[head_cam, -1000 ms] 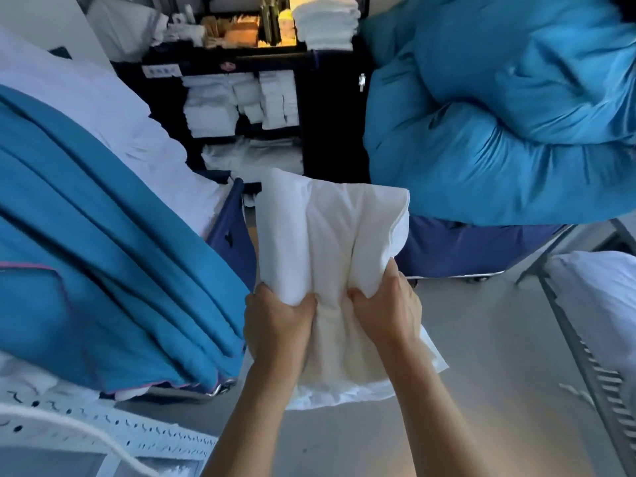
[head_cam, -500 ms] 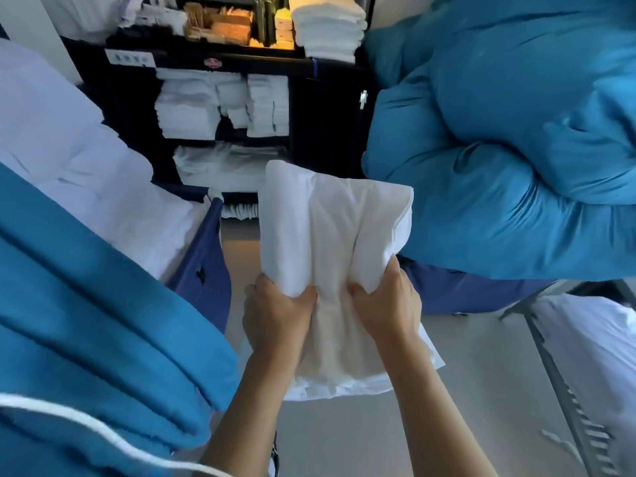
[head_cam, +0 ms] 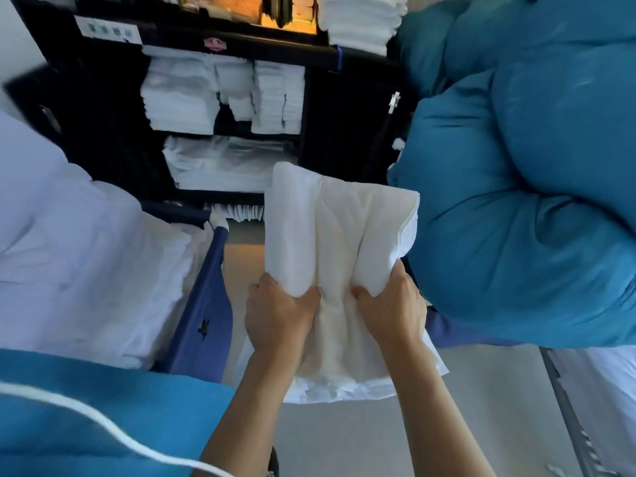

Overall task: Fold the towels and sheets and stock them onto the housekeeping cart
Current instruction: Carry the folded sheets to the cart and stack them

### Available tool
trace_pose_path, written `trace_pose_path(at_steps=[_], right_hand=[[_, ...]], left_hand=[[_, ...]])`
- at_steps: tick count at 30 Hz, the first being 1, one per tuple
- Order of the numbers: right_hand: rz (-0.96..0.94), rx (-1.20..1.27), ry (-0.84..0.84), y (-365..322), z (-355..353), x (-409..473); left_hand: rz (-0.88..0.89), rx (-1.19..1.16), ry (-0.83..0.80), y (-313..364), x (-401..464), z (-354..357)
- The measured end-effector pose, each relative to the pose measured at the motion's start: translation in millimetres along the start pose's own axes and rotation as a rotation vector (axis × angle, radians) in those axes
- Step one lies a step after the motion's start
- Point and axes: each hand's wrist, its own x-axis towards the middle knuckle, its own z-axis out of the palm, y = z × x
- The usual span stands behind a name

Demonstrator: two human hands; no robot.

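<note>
Closer to the cart (head_cam: pixel 330 108) now, both hands (head_cam: pixel 335 318) grip the folded towel (head_cam: pixel 330 235), lengthwise toward it

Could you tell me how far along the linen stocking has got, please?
Done: the cart shelves already hold folded stacks. In hand: left hand and right hand grip a folded white sheet, not yet shelved. Left: white linen piled in the bin.

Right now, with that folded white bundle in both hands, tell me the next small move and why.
Probably carry the folded linen forward to the cart's middle shelf. The left hand and right hand both grip its near edge, it looks fully folded, and the black cart stands just ahead with white stacks already shelved.
</note>
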Motion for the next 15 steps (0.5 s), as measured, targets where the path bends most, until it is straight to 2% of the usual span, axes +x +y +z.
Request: trace_pose_path(at_steps=[9, 15], right_hand=[[-0.07, 0.032, 0.03, -50, -14, 98], [-0.132, 0.047, -0.014, -58, 8, 192]], left_hand=[[0.038, -0.176, -0.031, 58, 89, 8], [-0.033, -0.171, 0.015, 95, 154, 49]])
